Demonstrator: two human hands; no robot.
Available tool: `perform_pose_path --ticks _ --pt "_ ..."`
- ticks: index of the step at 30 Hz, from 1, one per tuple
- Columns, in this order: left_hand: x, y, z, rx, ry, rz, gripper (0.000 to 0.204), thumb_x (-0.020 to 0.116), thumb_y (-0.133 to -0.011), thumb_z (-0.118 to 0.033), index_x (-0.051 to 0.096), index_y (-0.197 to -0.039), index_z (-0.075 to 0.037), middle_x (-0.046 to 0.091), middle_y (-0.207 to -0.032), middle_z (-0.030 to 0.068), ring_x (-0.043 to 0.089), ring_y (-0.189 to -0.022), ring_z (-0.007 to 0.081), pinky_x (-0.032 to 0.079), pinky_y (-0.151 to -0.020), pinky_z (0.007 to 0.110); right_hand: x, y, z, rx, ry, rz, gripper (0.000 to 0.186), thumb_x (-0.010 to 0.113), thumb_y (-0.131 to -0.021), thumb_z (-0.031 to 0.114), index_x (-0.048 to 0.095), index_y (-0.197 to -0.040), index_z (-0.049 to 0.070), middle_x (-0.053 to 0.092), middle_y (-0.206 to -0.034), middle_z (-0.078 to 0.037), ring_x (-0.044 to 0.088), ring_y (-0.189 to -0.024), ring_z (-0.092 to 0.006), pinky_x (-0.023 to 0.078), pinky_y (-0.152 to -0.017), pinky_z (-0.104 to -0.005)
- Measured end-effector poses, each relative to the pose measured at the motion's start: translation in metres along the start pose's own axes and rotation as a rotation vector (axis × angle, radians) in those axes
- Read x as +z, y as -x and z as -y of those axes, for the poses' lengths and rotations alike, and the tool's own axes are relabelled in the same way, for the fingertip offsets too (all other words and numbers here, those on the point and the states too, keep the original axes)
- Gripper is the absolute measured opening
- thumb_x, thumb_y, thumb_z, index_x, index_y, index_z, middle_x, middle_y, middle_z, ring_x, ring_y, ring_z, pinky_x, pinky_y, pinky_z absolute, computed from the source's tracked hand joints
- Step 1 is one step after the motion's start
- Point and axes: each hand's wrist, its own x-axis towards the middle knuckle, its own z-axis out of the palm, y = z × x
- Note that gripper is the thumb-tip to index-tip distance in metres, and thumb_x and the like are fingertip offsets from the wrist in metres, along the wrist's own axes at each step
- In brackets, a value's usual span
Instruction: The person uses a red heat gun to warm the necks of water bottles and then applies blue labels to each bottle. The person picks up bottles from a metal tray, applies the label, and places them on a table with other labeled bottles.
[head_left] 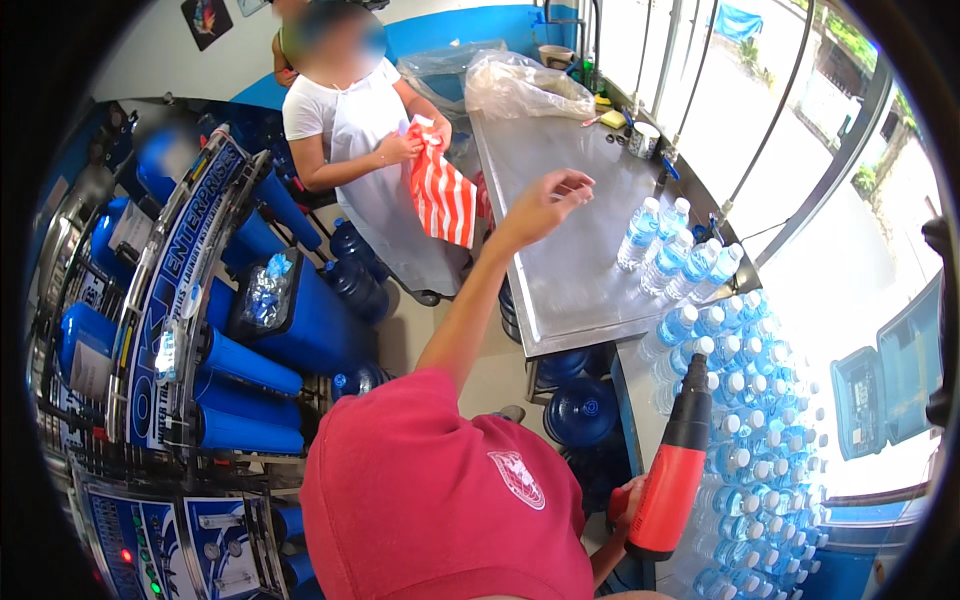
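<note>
My left hand (558, 203) is stretched out in the air over the steel table (560, 270), fingers loosely apart and holding nothing. Down at the right, my right hand (624, 504) grips a red and black heat gun (672, 490). Its dark nozzle points up at the near edge of a large group of capped clear water bottles (740, 460) on the counter. Several more filled bottles (668, 262) stand upright on the steel table's right side, to the right of my left hand.
Across the table's left end, a person (345, 150) in white holds a red-and-white striped bag (440, 195). Clear plastic bags (525, 88) lie at the far end. Blue water jugs (582, 412) sit under the table. Blue filter cylinders (250, 365) line the left, and windows the right.
</note>
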Motion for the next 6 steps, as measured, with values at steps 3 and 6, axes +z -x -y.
perform_pose_path --ticks 3,6 --pt "-0.028 0.016 -0.091 0.25 0.122 -0.125 0.026 0.062 -0.096 -0.021 0.066 -0.113 -0.001 0.069 -0.098 0.0062 0.065 -0.09 0.0141 0.051 -0.087 0.029 -0.016 -0.004 0.014 0.243 -0.449 0.056 0.012 0.054 -0.096 0.013 0.056 -0.089 0.003 0.055 -0.069 -0.004 0.056 -0.068 -0.0164 0.046 -0.07 -0.0283" --pt "-0.036 0.022 -0.198 0.636 0.161 -0.239 0.023 0.061 -0.097 -0.017 0.065 -0.108 0.002 0.069 -0.098 0.0082 0.066 -0.091 0.0151 0.052 -0.086 0.03 -0.031 -0.017 0.023 0.205 -0.503 0.025 0.013 0.055 -0.095 0.012 0.055 -0.099 0.0 0.055 -0.069 -0.004 0.056 -0.068 -0.0159 0.046 -0.071 -0.0287"
